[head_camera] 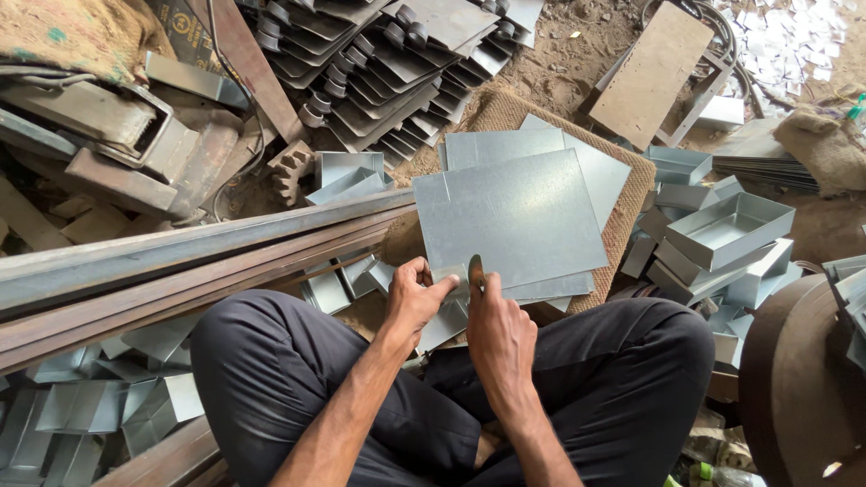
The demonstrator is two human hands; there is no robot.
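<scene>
seated cross-legged on the floor; left hand [417,293] and right hand [494,329] both pinching the near edge of the top galvanised metal sheet [510,216], fingers clenched on it, atop a sheet stack on a woven mat [631,212]; folded metal trays [726,230] right.

Left hand [417,298] and right hand [492,329] cover the near edge of the top metal sheet [510,216]. Lower sheets show only margins. The long steel bars [180,261] run off the left edge.
</scene>
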